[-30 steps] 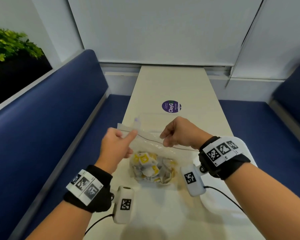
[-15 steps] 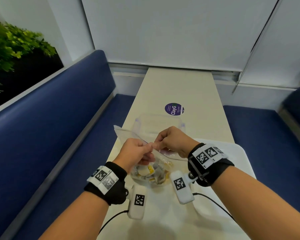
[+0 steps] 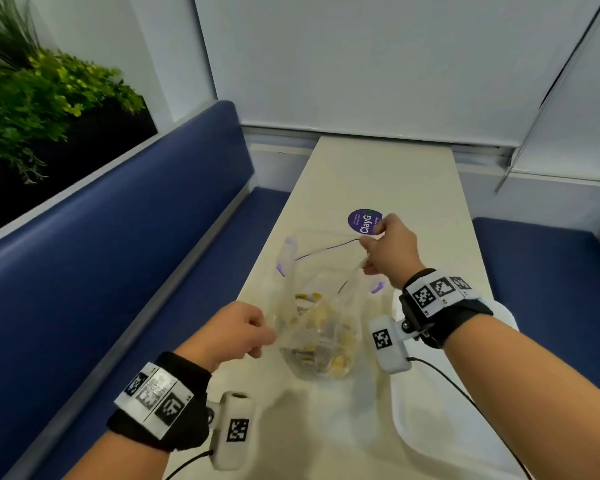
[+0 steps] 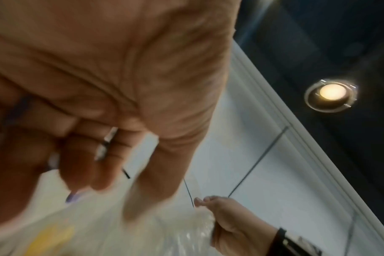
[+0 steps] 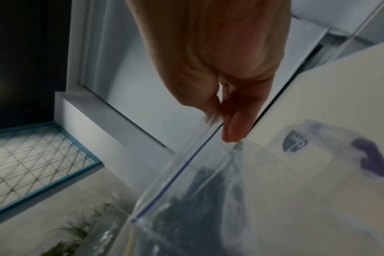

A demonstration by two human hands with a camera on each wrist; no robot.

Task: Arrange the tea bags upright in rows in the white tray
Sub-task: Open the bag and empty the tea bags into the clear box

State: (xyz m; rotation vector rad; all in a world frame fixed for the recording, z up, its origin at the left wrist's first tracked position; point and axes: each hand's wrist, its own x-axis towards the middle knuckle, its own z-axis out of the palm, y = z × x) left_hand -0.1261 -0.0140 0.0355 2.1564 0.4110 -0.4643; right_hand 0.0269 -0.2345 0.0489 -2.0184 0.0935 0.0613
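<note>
Clear plastic zip bag (image 3: 321,327) held open above the cream bench (image 3: 378,174) — left hand (image 3: 238,332) pinching the near lip, right hand (image 3: 390,249) pinching the far lip, fingers (image 5: 235,128) curled tight, likely pulled apart to reach inside. Tea bags (image 3: 326,344) heaped loose at the bottom — none upright yet. White tray (image 3: 440,434) waiting just beside, at right.

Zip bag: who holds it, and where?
Both hands hold the zip bag: left hand pinches its near side, right hand its far top edge.
</note>
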